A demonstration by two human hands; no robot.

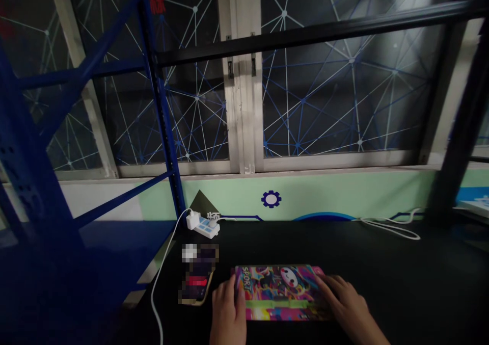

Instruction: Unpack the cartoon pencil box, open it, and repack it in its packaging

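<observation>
A flat, brightly printed pencil case [273,290] lies on the black tabletop in front of me. Its cover carries a cartoon figure, the word SPORT and a pale green strip across the lower part. At its left edge, my left hand [229,304] grips the side, fingers pointing forward and thumb along the edge. My right hand [342,299] holds the opposite edge, its thumb near the top right corner; some of its fingers are hidden. Just left of my left hand lies a phone [198,276] in a light-edged case, its screen partly blurred out.
A white power strip [206,227] with a plugged-in charger sits at the back left; its white cable [155,289] runs down the table's left side. Another white cable [393,228] lies at the back right. Blue shelf posts [162,105] stand left, and a black bar [286,40] crosses above.
</observation>
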